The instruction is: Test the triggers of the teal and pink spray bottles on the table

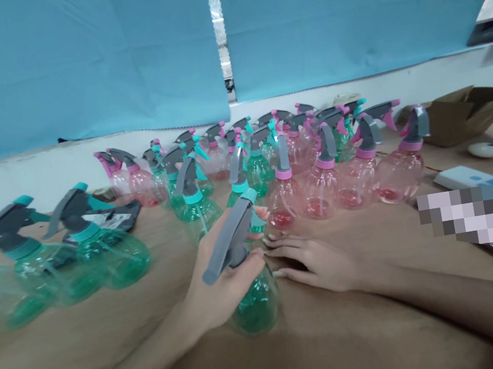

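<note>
My left hand (pixel 224 281) is wrapped round the neck of a green spray bottle (pixel 254 298) with a grey trigger head, which stands on the brown table (pixel 114 355) close to me. My right hand (pixel 319 260) lies flat on the table just right of that bottle, fingers stretched toward it and holding nothing. Behind them stand several more spray bottles, pink ones (pixel 358 182) to the right and green ones (pixel 198 207) to the left.
Two green bottles (pixel 112 255) stand at the left. A dark packet (pixel 111 218) lies behind them. An open cardboard box (pixel 464 112) sits at the back right, with a white oval object (pixel 484 150) and a white box (pixel 465 176) near it. Blue curtains hang behind.
</note>
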A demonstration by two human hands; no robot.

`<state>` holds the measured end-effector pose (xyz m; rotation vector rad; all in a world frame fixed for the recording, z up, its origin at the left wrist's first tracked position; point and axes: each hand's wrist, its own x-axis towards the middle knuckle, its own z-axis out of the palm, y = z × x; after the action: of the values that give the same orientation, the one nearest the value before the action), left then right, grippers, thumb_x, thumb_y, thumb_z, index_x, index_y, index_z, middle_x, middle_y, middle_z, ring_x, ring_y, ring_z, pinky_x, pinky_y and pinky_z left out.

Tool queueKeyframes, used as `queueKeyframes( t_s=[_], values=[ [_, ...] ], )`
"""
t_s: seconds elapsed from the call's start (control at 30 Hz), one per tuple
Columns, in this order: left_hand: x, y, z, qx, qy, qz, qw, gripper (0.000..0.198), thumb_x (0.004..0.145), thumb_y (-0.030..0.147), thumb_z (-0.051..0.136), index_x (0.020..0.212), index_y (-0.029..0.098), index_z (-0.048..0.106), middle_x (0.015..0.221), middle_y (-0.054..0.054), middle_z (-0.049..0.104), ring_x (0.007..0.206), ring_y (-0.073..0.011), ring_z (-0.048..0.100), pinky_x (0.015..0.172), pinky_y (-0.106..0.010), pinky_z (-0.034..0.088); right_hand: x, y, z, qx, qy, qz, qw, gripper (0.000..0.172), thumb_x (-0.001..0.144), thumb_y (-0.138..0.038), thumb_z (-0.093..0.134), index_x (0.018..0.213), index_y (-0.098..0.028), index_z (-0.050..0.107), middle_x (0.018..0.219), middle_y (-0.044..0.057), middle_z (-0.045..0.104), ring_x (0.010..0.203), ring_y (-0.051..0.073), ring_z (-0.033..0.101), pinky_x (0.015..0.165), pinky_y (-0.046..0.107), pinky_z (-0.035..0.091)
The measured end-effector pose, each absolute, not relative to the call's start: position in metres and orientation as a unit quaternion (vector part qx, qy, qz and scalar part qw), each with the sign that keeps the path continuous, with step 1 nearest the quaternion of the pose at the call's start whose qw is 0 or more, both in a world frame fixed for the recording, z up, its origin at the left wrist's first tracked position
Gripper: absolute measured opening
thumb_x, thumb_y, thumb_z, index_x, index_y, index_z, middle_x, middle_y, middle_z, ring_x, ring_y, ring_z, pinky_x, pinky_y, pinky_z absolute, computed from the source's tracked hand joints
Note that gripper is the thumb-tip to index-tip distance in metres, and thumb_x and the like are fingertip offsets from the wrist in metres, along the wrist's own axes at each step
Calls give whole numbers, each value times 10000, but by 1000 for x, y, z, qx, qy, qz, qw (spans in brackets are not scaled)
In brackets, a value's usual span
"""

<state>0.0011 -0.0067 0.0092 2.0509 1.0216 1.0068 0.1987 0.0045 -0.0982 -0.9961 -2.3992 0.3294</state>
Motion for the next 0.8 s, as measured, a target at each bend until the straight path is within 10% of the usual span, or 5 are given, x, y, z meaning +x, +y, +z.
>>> queueKeyframes(
  t_s=[0.8],
  values=[
    [1,-6,3,787,406,372,280,425,757,208,544,1175,283,540,879,-17,696,867,-210,655,771,-323,545,199,5,-98,-370,-888,118,245,418,919,-390,452,1277,-178,492,1309,96,533,1239,216,454,1031,405,379]
  ],
)
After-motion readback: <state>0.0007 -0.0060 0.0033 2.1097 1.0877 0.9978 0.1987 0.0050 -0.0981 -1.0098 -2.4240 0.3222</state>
